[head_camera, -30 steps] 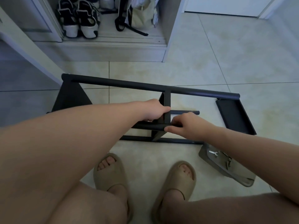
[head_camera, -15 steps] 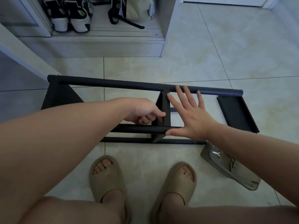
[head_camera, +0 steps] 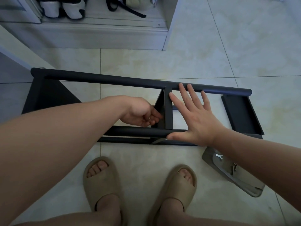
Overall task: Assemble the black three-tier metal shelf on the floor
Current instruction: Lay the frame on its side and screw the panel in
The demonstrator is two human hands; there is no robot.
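The black metal shelf frame [head_camera: 114, 80] lies on its side on the tiled floor, its long tubes running left to right. A middle shelf panel [head_camera: 168, 111] stands between the far tube and the near tube [head_camera: 138, 132]. My left hand [head_camera: 141, 114] curls its fingers around the left face of that panel. My right hand [head_camera: 193, 115] is spread flat with fingers apart, just right of the panel, thumb resting on the near tube. A loose black shelf tray [head_camera: 241, 115] lies at the frame's right end.
A clear plastic bag [head_camera: 228, 172] with a small wrench and hardware lies on the floor at the right. My feet in beige slippers [head_camera: 101, 181] stand just before the frame. A cabinet with shoes [head_camera: 65, 10] is behind it.
My right hand let go of the near tube and opened flat beside the middle panel. My left hand slid lower along the panel's left side. The view tilted down slightly.
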